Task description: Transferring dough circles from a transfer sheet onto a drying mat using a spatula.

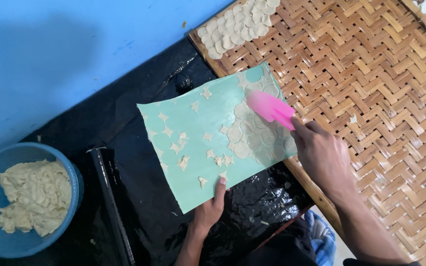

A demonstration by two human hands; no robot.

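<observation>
Head view, looking down: a mint-green flexible sheet (193, 143) is held at its near edge by the left hand (210, 207), thumb on top and fingers hidden beneath; its far right end is laid over the edge of a woven bamboo tray (371, 74). A pink scraper (271, 109) is gripped in the closed fingers of the right hand (321, 157) and pressed against round dough discs (250, 135) clustered on the sheet's right part; small pointed dough scraps (181, 145) are scattered across its left part. More discs (237, 24) are seen on the tray's far left corner. A blue bowl of dough (30, 194) is set at the near left on black plastic (139, 207).
</observation>
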